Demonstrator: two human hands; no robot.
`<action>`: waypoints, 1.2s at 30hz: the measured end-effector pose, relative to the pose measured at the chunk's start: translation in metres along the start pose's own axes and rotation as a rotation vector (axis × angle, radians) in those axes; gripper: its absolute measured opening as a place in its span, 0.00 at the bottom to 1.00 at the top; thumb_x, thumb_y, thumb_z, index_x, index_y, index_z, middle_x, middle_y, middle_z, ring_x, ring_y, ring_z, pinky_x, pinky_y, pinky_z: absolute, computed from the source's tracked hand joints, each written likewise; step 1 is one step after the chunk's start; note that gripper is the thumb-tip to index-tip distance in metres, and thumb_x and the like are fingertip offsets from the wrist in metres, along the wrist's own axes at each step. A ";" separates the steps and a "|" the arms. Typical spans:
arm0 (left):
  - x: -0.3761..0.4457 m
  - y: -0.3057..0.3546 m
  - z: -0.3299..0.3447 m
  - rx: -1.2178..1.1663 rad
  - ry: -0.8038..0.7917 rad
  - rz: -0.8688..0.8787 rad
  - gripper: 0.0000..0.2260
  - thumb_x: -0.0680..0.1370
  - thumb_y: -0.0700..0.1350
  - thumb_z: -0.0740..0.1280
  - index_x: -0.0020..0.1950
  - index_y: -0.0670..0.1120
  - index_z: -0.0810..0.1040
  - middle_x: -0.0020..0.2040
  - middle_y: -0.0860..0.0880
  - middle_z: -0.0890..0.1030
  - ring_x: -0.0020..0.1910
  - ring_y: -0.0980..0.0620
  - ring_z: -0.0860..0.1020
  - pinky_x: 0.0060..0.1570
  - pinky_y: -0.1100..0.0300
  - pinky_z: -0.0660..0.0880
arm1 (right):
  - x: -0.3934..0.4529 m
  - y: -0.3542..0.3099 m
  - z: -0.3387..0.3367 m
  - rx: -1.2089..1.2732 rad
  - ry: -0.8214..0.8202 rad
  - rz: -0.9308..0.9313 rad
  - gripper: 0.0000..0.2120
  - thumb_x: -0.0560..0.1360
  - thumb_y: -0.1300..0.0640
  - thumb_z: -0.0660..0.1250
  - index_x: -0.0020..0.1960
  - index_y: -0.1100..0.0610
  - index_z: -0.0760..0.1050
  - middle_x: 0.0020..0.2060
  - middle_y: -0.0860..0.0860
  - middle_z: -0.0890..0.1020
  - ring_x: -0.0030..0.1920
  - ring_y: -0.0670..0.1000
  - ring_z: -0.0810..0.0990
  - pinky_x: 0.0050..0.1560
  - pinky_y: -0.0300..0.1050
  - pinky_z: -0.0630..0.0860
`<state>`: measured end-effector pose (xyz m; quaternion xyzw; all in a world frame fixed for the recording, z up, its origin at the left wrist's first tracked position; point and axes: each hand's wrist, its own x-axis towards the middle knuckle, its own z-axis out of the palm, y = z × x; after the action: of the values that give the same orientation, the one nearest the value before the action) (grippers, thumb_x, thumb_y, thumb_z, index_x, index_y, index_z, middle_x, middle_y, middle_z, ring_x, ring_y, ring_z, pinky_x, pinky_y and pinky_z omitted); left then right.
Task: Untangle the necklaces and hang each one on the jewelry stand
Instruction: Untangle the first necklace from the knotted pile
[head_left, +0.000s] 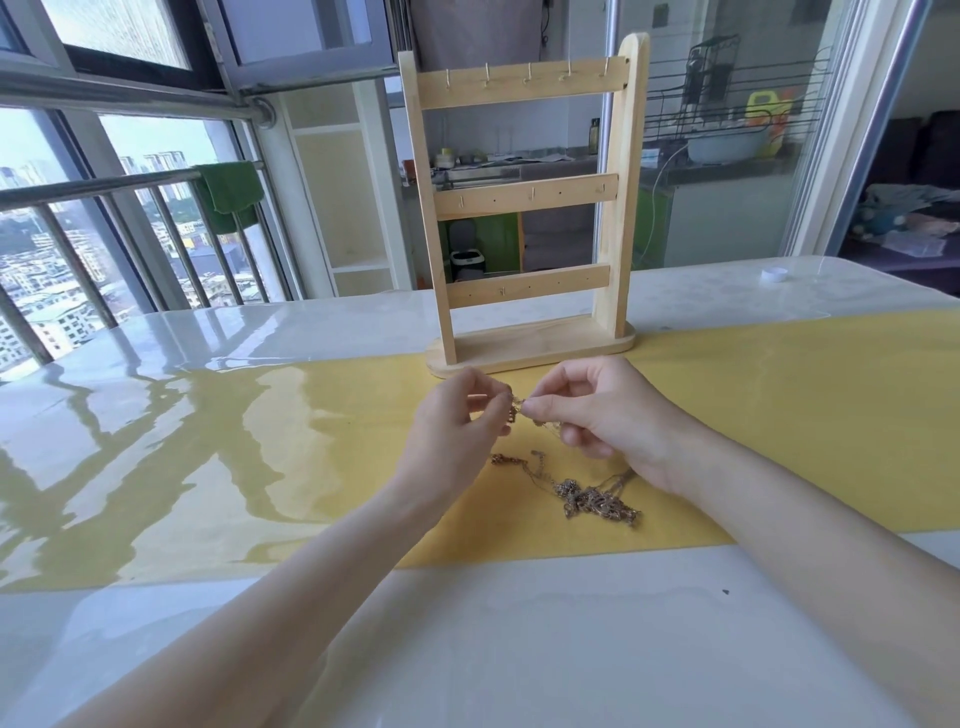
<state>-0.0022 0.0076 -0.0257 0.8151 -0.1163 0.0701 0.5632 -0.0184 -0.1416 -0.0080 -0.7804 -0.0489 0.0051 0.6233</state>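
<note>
Head view of a glossy white table (519, 649) crossed by a yellow runner (779, 415) under a clear reflective cover. At centre frame, the left hand (457, 421) and the right hand (597, 415) are raised just above the runner, close together, fingertips nearly meeting. Each hand pinches between thumb and forefinger a short stretch of thin gold chain, part of the tangled necklaces (592, 499). From the pinch point fine strands drop toward the lower right, passing under the right hand to a knotted cluster of chains and small pendants lying on the runner just below the right wrist. A loose end with a clasp lies on the runner to the left of the cluster, below the left hand's fingers. How many necklaces make up the tangle cannot be told.

Directly behind the hands, at upper centre, stands the wooden jewelry stand (524, 208), upright on an oval base that straddles the far edge of the runner. Its three crossbars carry small metal hooks; no chain hangs on any of them.

A small white cap (775, 274) rests on the table at the right, well apart from the stand. A green towel (228, 195) hangs over the balcony railing (104, 187) at the upper left.
</note>
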 end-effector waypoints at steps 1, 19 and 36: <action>-0.001 -0.001 0.000 0.031 -0.001 0.019 0.05 0.79 0.40 0.63 0.44 0.45 0.75 0.39 0.53 0.81 0.32 0.65 0.77 0.40 0.63 0.75 | 0.000 -0.001 0.000 0.008 -0.025 0.014 0.03 0.73 0.63 0.70 0.43 0.61 0.76 0.31 0.51 0.78 0.22 0.43 0.69 0.19 0.33 0.59; -0.004 0.000 -0.003 0.035 -0.052 0.151 0.11 0.76 0.33 0.64 0.42 0.49 0.76 0.41 0.54 0.78 0.34 0.61 0.77 0.36 0.62 0.76 | 0.002 0.004 -0.003 -0.064 0.041 -0.002 0.06 0.78 0.57 0.65 0.45 0.58 0.80 0.29 0.46 0.71 0.20 0.41 0.62 0.23 0.33 0.59; -0.005 0.000 -0.002 0.076 -0.187 0.012 0.03 0.75 0.39 0.69 0.43 0.45 0.81 0.37 0.53 0.80 0.36 0.64 0.77 0.38 0.73 0.72 | 0.004 0.009 -0.001 0.031 0.137 -0.023 0.05 0.74 0.59 0.70 0.40 0.59 0.79 0.22 0.42 0.72 0.22 0.42 0.66 0.21 0.34 0.62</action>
<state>-0.0067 0.0099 -0.0258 0.8381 -0.1707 0.0016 0.5182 -0.0142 -0.1444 -0.0163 -0.7686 -0.0152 -0.0547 0.6372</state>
